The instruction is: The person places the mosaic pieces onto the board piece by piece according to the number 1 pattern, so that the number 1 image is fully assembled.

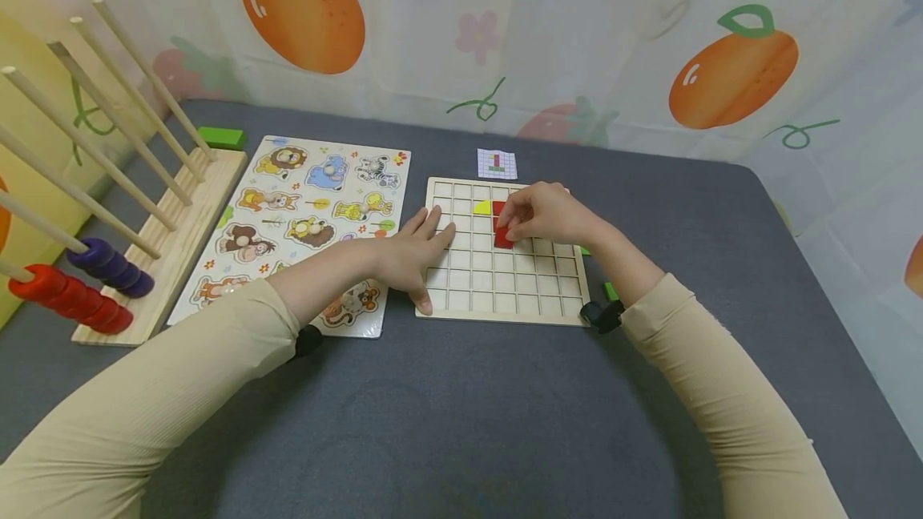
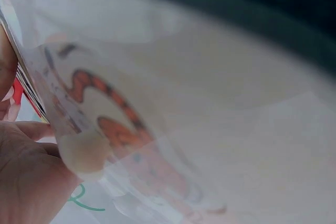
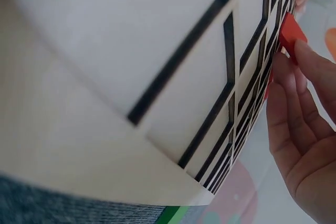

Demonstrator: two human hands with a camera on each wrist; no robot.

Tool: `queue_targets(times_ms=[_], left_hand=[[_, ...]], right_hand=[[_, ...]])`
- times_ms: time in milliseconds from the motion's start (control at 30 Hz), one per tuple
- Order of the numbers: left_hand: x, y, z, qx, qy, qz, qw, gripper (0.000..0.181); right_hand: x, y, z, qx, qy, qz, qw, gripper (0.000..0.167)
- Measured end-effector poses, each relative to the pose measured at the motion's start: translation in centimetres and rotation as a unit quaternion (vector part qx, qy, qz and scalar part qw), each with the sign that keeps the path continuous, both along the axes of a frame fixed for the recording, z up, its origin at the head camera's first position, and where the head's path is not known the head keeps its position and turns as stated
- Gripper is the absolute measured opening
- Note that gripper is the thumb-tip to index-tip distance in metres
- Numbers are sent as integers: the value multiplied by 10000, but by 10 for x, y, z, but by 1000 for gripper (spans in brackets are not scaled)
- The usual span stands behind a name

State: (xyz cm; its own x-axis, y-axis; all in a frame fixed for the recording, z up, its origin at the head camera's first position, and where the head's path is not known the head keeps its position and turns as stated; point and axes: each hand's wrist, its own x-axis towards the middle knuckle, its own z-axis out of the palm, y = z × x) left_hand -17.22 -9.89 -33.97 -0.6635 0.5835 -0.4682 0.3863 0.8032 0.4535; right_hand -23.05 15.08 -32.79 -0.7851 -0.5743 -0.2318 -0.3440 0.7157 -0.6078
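Observation:
A wooden grid board [image 1: 469,301] lies on the dark table, with a yellow tile [image 1: 481,207] and a red tile [image 1: 498,209] in its upper cells. My right hand [image 1: 551,212] pinches another red tile [image 3: 290,34] between thumb and fingers, just below the first red one in the head view. Whether the held tile is fully down in a cell, I cannot tell. My left hand [image 1: 407,256] rests with fingers spread on the board's left edge. In the left wrist view, part of that hand [image 2: 29,174] appears beside a blurred, film-covered animal picture.
Behind the board lies a small pattern card [image 1: 497,164]. An animal puzzle board [image 1: 274,211] is at the left, beside a wooden peg stand [image 1: 169,251] with red and blue rings. Green pieces [image 1: 610,291] sit at the board's right edge; a green block [image 1: 222,138] stands behind the stand.

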Motion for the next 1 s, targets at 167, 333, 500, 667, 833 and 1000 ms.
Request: queue_targets(times_ms=[167, 333, 500, 667, 833, 1000], left_hand=[[0, 0, 1, -28, -2, 20, 10000, 123], [0, 0, 1, -34, -11, 19, 10000, 124], [0, 1, 3, -58, -24, -4, 10000, 124], [0, 1, 1, -45, -5, 16, 10000, 125], [0, 1, 1, -49, -9, 34, 10000, 125], [0, 1, 0, -33, -37, 32, 10000, 125]], right_hand=[[-1, 0, 0, 172, 42, -5, 9998, 11], [0, -1, 0, 240, 52, -37, 9997, 12], [-1, 0, 0, 276, 93, -1, 9996, 12], [-1, -1, 0, 322, 148, -36, 9994, 12], [-1, 0, 0, 293, 149, -19, 9995, 13], [-1, 2, 1, 233, 189, -10, 9995, 13]])
